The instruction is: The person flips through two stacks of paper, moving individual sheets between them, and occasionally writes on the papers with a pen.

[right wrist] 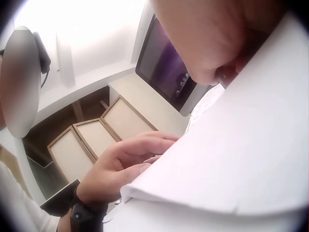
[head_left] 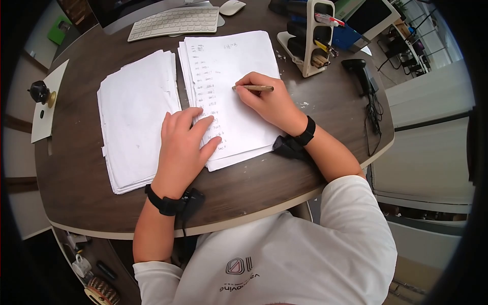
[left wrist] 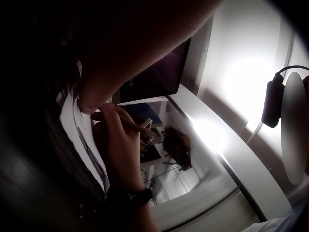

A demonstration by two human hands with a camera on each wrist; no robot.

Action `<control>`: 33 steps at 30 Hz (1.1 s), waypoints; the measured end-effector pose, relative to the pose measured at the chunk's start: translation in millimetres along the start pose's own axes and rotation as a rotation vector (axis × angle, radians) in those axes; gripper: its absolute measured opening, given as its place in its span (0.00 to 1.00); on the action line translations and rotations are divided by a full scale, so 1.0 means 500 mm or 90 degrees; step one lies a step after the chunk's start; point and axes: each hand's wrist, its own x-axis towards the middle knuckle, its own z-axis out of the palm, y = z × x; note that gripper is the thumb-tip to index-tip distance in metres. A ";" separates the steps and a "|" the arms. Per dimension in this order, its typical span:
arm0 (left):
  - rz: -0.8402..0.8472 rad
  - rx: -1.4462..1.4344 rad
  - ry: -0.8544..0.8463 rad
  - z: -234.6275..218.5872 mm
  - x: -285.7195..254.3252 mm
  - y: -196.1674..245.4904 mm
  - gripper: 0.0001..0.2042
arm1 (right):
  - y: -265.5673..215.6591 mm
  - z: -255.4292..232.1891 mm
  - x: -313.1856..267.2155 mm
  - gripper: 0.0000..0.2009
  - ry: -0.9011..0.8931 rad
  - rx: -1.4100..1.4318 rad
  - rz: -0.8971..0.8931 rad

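My right hand pinches a short brown pencil, its tip down at the upper middle of a stack of white paper. A column of faint handwritten lines runs down the left part of the top sheet, with a short scribble near its top edge. With fingers spread, my left hand rests on the lower left edge of that stack, over part of the writing. In the left wrist view the pencil shows between thumb and fingers. The right wrist view has the left hand at the paper's edge.
A second paper stack lies left of the first. Behind them are a white keyboard, a mouse and a monitor. On the right stand a pen holder and a black handheld scanner with its cable.
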 end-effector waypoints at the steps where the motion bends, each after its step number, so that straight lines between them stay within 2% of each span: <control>1: 0.016 0.015 0.014 0.000 0.000 0.000 0.20 | -0.002 -0.001 0.000 0.07 -0.003 -0.007 0.017; 3: 0.035 0.034 0.028 -0.002 0.001 -0.001 0.20 | 0.010 0.001 -0.001 0.08 0.001 0.011 0.030; 5: 0.009 0.022 0.011 -0.003 -0.001 0.001 0.20 | 0.010 0.002 0.000 0.08 0.004 0.029 0.045; 8: 0.004 0.019 -0.007 -0.004 -0.002 0.000 0.20 | 0.005 -0.001 -0.001 0.08 -0.035 0.060 0.049; 11: -0.008 0.009 -0.013 -0.004 -0.001 0.001 0.21 | 0.010 -0.001 -0.001 0.08 -0.030 0.047 -0.005; 13: -0.006 0.016 -0.016 -0.008 0.001 0.004 0.20 | 0.009 -0.006 0.000 0.09 -0.032 0.048 0.049; 17: -0.010 0.013 -0.025 -0.011 0.000 0.004 0.20 | 0.005 -0.007 0.000 0.09 -0.028 0.082 0.063; 20: -0.005 0.013 -0.027 -0.011 0.002 0.002 0.20 | 0.003 -0.007 -0.002 0.08 -0.032 0.061 0.033; 25: -0.007 0.009 -0.039 -0.013 0.003 0.004 0.20 | 0.023 -0.001 0.002 0.05 0.034 0.020 -0.016; 31: -0.008 0.013 -0.038 -0.016 0.005 0.010 0.20 | 0.035 0.002 0.000 0.05 0.048 0.038 -0.053; 32: -0.009 0.014 -0.039 -0.016 0.005 0.010 0.20 | 0.033 -0.001 -0.001 0.05 0.047 0.039 -0.054; 33: -0.010 0.015 -0.039 -0.016 0.005 0.011 0.20 | 0.028 -0.005 -0.002 0.05 0.041 0.065 -0.008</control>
